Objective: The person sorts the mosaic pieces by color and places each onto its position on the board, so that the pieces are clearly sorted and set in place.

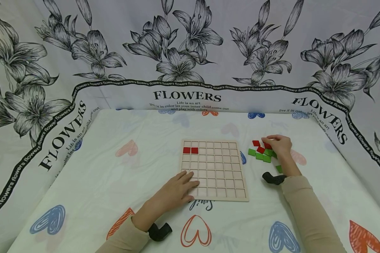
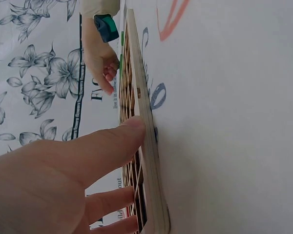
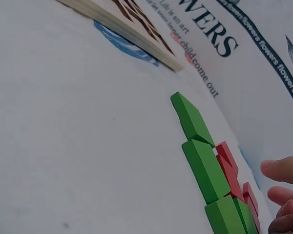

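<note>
L hand spread on grid board — R hand at red tiles, can't tell if pinching.

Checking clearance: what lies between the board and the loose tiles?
No objects: just white cloth with part of a blue printed heart beside the board, short of the loose tiles. The head view shows it.
</note>
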Demonstrator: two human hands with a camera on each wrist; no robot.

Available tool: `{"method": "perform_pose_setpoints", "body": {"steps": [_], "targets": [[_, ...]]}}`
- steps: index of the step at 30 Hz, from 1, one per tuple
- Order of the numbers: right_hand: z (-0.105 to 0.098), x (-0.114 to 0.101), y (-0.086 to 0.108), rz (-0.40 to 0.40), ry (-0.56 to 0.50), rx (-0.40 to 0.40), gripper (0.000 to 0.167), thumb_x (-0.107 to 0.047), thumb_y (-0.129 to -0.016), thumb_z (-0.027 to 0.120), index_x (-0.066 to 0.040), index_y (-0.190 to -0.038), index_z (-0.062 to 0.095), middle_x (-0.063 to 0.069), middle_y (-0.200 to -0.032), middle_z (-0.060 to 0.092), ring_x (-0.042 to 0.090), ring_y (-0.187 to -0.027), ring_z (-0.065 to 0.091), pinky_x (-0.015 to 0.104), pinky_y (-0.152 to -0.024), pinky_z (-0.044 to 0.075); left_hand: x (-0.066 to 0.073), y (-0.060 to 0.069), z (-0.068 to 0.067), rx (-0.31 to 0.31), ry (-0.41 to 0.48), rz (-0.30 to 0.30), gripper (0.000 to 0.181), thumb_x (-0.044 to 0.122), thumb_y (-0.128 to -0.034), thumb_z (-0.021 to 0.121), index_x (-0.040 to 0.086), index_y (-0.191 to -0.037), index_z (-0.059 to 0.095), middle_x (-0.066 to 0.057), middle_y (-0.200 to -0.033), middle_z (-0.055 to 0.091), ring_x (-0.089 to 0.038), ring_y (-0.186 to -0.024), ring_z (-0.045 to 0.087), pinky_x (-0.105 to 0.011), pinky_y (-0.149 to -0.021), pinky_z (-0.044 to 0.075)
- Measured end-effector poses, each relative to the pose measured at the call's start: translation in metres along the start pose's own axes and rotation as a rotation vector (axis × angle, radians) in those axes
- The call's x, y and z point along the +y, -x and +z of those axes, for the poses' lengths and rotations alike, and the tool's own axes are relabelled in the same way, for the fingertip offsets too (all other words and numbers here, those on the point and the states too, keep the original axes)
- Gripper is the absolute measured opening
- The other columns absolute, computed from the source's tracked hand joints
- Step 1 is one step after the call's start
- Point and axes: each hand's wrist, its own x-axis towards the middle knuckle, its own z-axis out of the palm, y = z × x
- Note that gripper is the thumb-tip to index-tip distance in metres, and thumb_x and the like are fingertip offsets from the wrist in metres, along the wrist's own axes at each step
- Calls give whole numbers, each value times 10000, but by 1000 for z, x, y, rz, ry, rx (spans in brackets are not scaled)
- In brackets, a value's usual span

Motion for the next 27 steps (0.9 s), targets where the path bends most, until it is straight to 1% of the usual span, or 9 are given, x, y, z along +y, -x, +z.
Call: {"method": "perform_pose_setpoints", "body": {"steps": [3, 7, 10, 15, 22, 27], "targets": [[0, 1, -3, 13, -3, 7, 543, -426, -886, 650, -77, -1298, 591, 131, -1420, 470, 249, -1283, 372, 210, -831, 365, 0, 0, 0, 1, 2, -1, 453, 295, -920, 629, 129, -1336, 559, -180, -1483, 459, -396, -1398, 403, -510, -1119, 390], [0, 2, -4, 16, 2, 18, 548, -419, -885, 655, -78, -1309, 587, 145, -1432, 471, 257, -1305, 364, 194, -800, 358, 0, 0, 0, 4, 1, 3, 451, 294, -920, 630, 128, -1333, 561, -182, -1479, 464, -399, -1395, 406, -508, -1120, 390], [0, 2, -4, 16, 11, 23, 560, -421, -885, 655, -67, -1313, 583, 157, -1444, 462, 266, -1313, 354, 198, -794, 346, 0, 0, -1, 6, 2, 7, 452, 293, -919, 630, 126, -1334, 561, -183, -1477, 465, -400, -1394, 407, -506, -1123, 386], [0, 2, -4, 15, 40, 18, 556, -416, -891, 648, -54, -1309, 582, 163, -1428, 478, 262, -1273, 376, 180, -770, 366, 0, 0, -1, 10, 8, 11, 454, 296, -919, 630, 124, -1334, 562, -185, -1475, 467, -405, -1391, 410, -510, -1121, 386], [1, 5, -6, -25, 112, 22, 571, -435, -874, 664, -19, -1261, 608, 199, -1380, 518, 293, -1229, 409, 209, -752, 354, 0, 0, 0, 13, 9, 10, 454, 297, -918, 632, 129, -1334, 561, -183, -1477, 466, -404, -1391, 410, -509, -1119, 390], [2, 6, -5, -17, 115, 28, 559, -420, -882, 657, -10, -1259, 608, 208, -1367, 530, 297, -1219, 423, 195, -741, 368, -1, 0, 0, 13, 0, 13, 454, 294, -915, 636, 130, -1332, 561, -184, -1473, 470, -405, -1389, 413, -504, -1119, 391]]}}
